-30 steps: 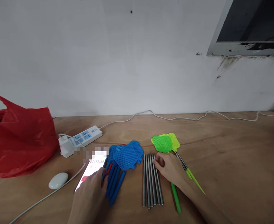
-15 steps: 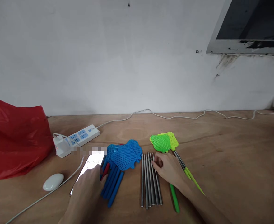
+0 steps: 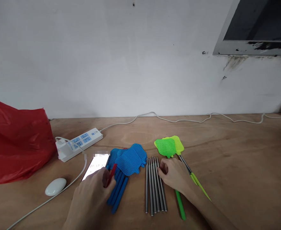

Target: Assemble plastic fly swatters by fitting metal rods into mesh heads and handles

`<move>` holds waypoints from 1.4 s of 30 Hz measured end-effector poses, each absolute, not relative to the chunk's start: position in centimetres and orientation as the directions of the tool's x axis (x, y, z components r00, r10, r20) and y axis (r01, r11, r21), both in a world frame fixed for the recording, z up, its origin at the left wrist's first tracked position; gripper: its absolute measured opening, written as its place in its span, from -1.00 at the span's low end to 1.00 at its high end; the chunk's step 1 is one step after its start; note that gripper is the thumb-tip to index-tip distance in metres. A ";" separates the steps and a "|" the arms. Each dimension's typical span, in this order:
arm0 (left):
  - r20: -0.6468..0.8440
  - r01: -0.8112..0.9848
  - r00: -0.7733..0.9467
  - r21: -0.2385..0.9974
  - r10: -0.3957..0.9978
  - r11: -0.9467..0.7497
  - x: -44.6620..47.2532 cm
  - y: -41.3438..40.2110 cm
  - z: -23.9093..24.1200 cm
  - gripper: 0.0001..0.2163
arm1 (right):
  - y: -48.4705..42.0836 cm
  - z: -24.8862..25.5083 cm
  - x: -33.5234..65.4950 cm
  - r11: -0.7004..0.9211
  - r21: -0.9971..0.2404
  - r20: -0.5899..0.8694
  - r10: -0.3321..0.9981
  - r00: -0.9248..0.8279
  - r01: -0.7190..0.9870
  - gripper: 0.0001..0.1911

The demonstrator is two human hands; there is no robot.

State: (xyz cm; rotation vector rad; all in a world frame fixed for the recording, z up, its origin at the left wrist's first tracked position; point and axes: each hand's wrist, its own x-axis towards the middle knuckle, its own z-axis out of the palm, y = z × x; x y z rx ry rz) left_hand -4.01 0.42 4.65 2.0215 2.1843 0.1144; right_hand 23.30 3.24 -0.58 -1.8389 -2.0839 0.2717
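My left hand (image 3: 92, 191) is closed around a red handle (image 3: 112, 174), whose upper end sticks up past my fingers. Under and beside that hand lie blue fly swatters (image 3: 132, 161), their mesh heads overlapping and their blue handles (image 3: 118, 195) pointing toward me. My right hand (image 3: 172, 172) rests with curled fingers at the upper right of a row of metal rods (image 3: 155, 188); its thumb is at the rightmost rod, and what the fingers grip is hidden. A green fly swatter (image 3: 165, 147) passes beneath this hand, its handle (image 3: 180, 204) showing below.
Yellow-green swatters (image 3: 179, 145) lie partly beneath the green one. A lit phone (image 3: 98, 163) showing a timer is partly behind my left hand. Further left are a white mouse-shaped object (image 3: 55, 187), a power strip (image 3: 81, 143) with cords and a red plastic bag (image 3: 20, 143). A wall closes off the back.
My left hand has shifted slightly right, and the red handle in it is now raised and shows more. My right hand stays by the rods. The view has moved a little.
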 end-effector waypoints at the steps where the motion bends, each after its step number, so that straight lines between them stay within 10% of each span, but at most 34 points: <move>1: -0.080 0.981 -0.067 0.174 0.994 0.080 -3.7 0.3 5.0 -0.78 | 3.2 -0.6 23.3 0.137 -0.365 0.129 0.987 -0.096 0.921 -0.83; 31: -0.239 0.999 0.039 0.024 0.970 -0.034 -0.8 -1.4 2.6 -0.79 | 3.0 -0.3 23.2 0.067 -0.383 0.086 0.996 -0.036 0.921 -0.77; 42: 0.101 0.745 0.165 0.639 0.981 -0.191 1.0 -4.1 -0.4 -0.80 | 4.1 -0.3 24.4 0.012 -0.823 0.067 0.995 0.077 0.568 -0.73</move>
